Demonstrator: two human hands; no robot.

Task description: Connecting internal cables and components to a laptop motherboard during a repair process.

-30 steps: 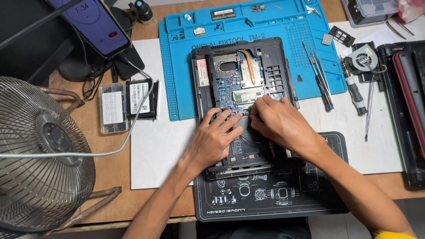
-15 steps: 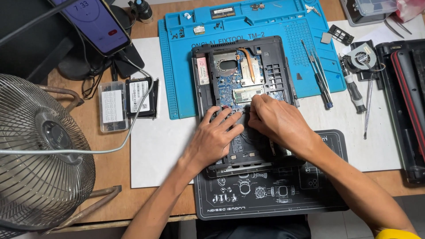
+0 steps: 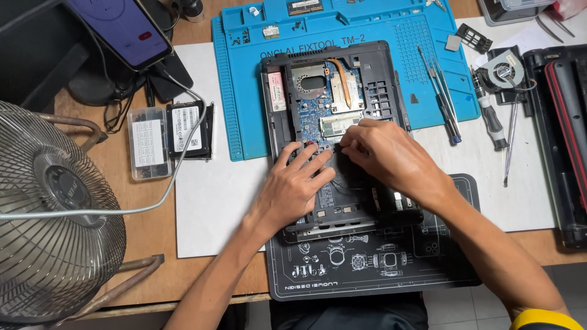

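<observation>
Opened laptop (image 3: pixel 339 131) lies on blue mat (image 3: pixel 244 91), long side running away from person. Left hand (image 3: pixel 299 183) flat on it, fingers spread. Right hand (image 3: pixel 388 156) nearer green board, fingertips (image 3: pixel 345 142) pinched (on what, cannot tell).

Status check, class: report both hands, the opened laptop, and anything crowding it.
Left hand flat on the opened laptop. Right hand pinching at its board, grasp hidden. Screwdrivers lie apart on the blue mat.

Purple-lit phone screen (image 3: pixel 122 27) top left; white-labelled black drive (image 3: pixel 186 129) beside clear box (image 3: pixel 148 143).
</observation>
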